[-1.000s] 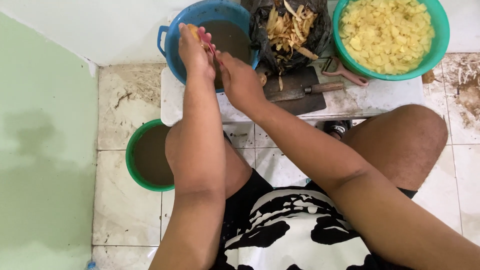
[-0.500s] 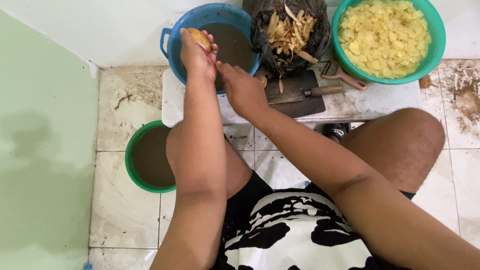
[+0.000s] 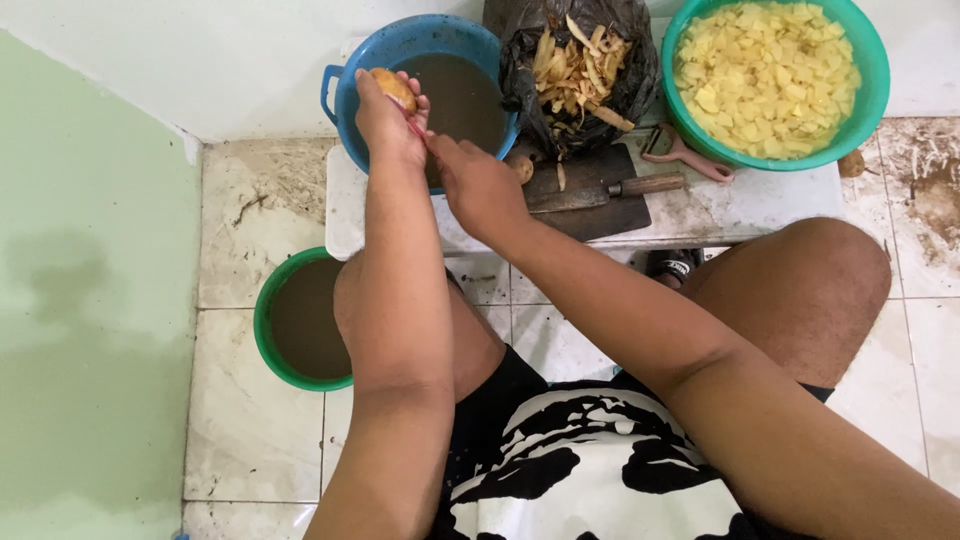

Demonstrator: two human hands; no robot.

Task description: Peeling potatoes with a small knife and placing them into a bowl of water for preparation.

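My left hand (image 3: 385, 120) grips a small brownish-yellow potato (image 3: 394, 86) over the blue basin (image 3: 350, 70) of murky water. Just to its right, my right hand (image 3: 480, 185) is closed on a pink-handled peeler (image 3: 415, 126) whose tip touches the potato's underside; most of the peeler is hidden by my fingers. Both hands hover above the front left of a low white table (image 3: 760, 205).
A black bag of peelings (image 3: 580, 60) sits behind a dark cutting board (image 3: 600, 205) carrying a wooden-handled knife (image 3: 610, 188). A second pink peeler (image 3: 685, 150) lies by a green bowl of cut potato pieces (image 3: 770, 75). A green bucket of brown water (image 3: 300, 318) stands on the floor.
The potato has turned in my left hand and shows more above my fingers. Both hands shifted slightly; the view drifted a little.
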